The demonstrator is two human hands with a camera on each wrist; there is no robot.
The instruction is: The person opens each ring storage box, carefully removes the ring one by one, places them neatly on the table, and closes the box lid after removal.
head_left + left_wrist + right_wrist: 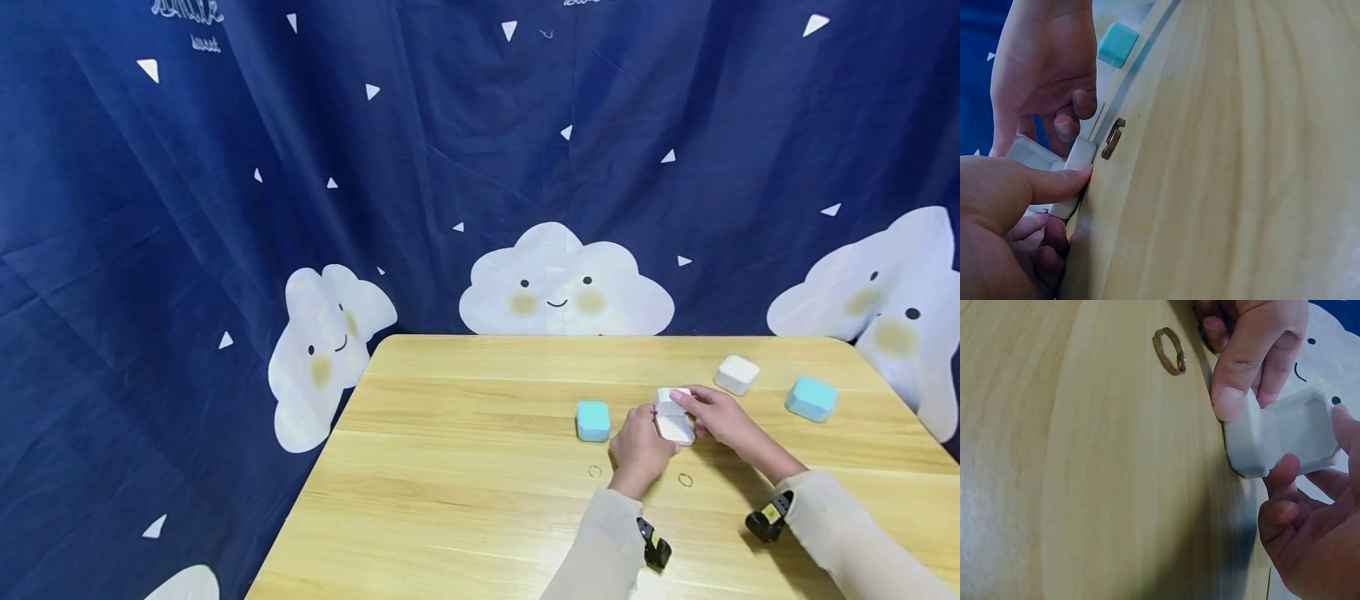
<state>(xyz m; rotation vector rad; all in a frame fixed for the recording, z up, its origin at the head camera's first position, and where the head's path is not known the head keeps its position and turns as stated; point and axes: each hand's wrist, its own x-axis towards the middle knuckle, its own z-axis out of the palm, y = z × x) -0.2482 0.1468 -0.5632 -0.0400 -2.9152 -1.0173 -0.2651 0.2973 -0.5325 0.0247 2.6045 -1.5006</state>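
An opened white ring box (676,429) stands on the wooden table between the two hands, its lid (1305,425) raised at the back. My left hand (642,450) grips the lower half from the left, the thumb lying along its front edge in both wrist views. From the right, my right hand (722,417) holds the lid with the thumb on it and other fingers by the side of the box. A thin metal ring (1162,357) lies on the table just in front of the box. Another ring (590,472) lies to the left of the left hand.
A light blue box (593,422) sits left of the left hand. Beyond the right hand stand a closed white box (737,375) and another light blue box (812,399). A dark blue curtain (450,167) with clouds hangs behind the table (420,467).
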